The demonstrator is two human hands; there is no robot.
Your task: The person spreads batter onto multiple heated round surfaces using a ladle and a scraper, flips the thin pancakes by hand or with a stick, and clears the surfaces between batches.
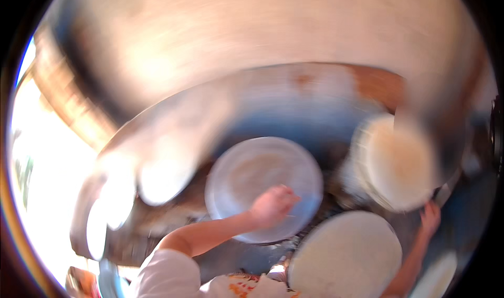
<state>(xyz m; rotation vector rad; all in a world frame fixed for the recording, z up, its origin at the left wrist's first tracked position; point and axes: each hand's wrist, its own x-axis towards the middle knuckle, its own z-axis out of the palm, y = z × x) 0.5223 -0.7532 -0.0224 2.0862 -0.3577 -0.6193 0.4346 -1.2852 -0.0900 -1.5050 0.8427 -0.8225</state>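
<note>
My left hand (274, 206) is over a round, bluish-grey disc (252, 172) in the middle, with the fingers curled in. Motion blur hides whether anything is between them. On the right, my right hand (431, 217) is closed at the lower end of a thin, flat, pale tool (444, 194), whose kind I cannot make out. Just beside that hand is a pale round piece (401, 167), browned in its middle, on what looks like a thick round base. Between my arms lies a large cream-coloured disc (345, 256).
A curved, stained wall or rim (294, 93) rises behind the discs. Bright white rounds (167, 180) stand on the left, near strong light. Another pale round edge (438, 277) shows at lower right. A blue object (110, 277) is at lower left.
</note>
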